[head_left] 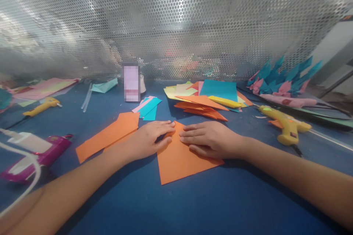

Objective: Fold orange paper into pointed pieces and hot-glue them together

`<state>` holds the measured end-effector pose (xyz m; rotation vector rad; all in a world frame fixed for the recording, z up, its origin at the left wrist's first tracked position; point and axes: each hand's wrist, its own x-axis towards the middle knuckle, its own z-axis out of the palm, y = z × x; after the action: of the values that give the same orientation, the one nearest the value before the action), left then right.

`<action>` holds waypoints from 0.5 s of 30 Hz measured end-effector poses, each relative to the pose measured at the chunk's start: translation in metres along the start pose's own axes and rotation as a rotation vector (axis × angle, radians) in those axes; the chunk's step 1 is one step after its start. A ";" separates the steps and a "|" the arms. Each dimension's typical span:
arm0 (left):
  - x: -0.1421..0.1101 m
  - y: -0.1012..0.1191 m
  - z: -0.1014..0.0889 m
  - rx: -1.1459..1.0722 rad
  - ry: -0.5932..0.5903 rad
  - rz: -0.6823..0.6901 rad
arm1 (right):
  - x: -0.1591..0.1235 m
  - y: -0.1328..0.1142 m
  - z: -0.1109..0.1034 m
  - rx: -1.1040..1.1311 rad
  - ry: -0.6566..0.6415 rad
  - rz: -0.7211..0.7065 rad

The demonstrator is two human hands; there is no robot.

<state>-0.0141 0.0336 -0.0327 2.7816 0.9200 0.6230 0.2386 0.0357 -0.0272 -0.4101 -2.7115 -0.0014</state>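
An orange sheet of paper [182, 165] lies flat on the blue table in front of me, its top narrowing to a point between my hands. Stretched fingers of my right hand [208, 137] rest flat across its upper right part. My left hand [153, 136] is at the sheet's upper left edge, fingertips near the point and thumb held apart from them. Beside my left forearm are orange paper strips [110, 134], partly covered by it. Beyond my right hand sits a stack of folded orange papers [202, 108].
Glue guns lie left [41, 107] and right [288, 123]. A yellow cutter [224, 101] rests by a teal sheet [219, 90]. Folded teal and pink paper pieces [284, 77] stand back right. A magenta power strip [52, 150] with a white cable is at left. Perforated metal [165, 25] closes the back.
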 end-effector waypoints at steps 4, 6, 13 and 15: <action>0.000 -0.001 -0.003 0.006 -0.033 0.013 | -0.001 -0.001 0.000 0.012 0.004 0.028; 0.000 -0.001 -0.005 0.008 -0.053 0.023 | -0.001 -0.001 0.000 0.014 0.016 0.038; 0.001 0.000 -0.006 -0.007 -0.140 0.051 | -0.001 0.000 0.001 0.032 0.023 0.025; 0.001 0.000 -0.006 -0.016 -0.155 0.043 | -0.001 0.001 0.001 0.041 0.019 0.023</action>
<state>-0.0157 0.0346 -0.0274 2.7951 0.8226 0.4114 0.2389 0.0365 -0.0285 -0.4271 -2.6835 0.0559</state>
